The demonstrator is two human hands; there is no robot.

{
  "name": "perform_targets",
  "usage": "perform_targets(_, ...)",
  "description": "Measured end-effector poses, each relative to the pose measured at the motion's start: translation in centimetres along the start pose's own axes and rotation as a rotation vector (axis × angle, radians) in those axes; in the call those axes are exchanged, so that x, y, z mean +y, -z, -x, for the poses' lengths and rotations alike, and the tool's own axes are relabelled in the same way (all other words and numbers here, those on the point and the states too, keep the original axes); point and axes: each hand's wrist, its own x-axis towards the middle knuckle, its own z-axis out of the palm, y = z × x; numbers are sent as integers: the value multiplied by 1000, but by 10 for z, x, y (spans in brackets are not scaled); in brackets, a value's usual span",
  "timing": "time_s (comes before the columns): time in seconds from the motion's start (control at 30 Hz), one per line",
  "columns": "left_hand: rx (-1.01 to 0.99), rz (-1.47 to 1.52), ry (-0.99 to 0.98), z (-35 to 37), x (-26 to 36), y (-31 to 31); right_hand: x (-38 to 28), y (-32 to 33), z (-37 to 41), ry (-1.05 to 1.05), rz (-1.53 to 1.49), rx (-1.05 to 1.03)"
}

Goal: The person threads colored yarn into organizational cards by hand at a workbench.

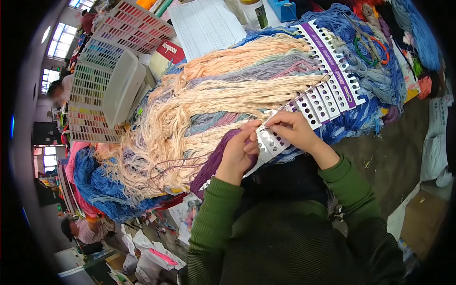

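Observation:
A white punched thread card (271,145) lies at the near edge of the thread pile, between my hands. My left hand (240,149) is closed, with a dark purple skein (216,159) running beneath and beside it; its fingertips pinch at the card's edge. Opposite it, my right hand (292,128) pinches a thin dark strand at the card's holes, thumb and forefinger together. The fingertips of both hands nearly meet. Behind them, cream thread (213,95) and peach thread (237,59) hang from more cards with a purple strip (327,61).
Blue yarn (99,185) surrounds the pile. Colour charts (90,71), a translucent tray (126,88), a printed sheet (206,26), a jar (255,13) and a blue dispenser (283,9) stand behind. Scissors (368,42) rest at the back right. Two other people are at the far left.

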Motion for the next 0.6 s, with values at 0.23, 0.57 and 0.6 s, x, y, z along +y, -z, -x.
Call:
perform_targets(0.23, 319, -513, -526, 11, 7, 3, 4, -1, -1, 9, 22, 29)
perform_targets(0.57, 129, -101, -181, 28, 22, 2, 5, 0, -1, 34, 57, 35)
perform_targets(0.6, 172, 66, -118, 36, 24, -5, 2, 1, -1, 30, 61, 31)
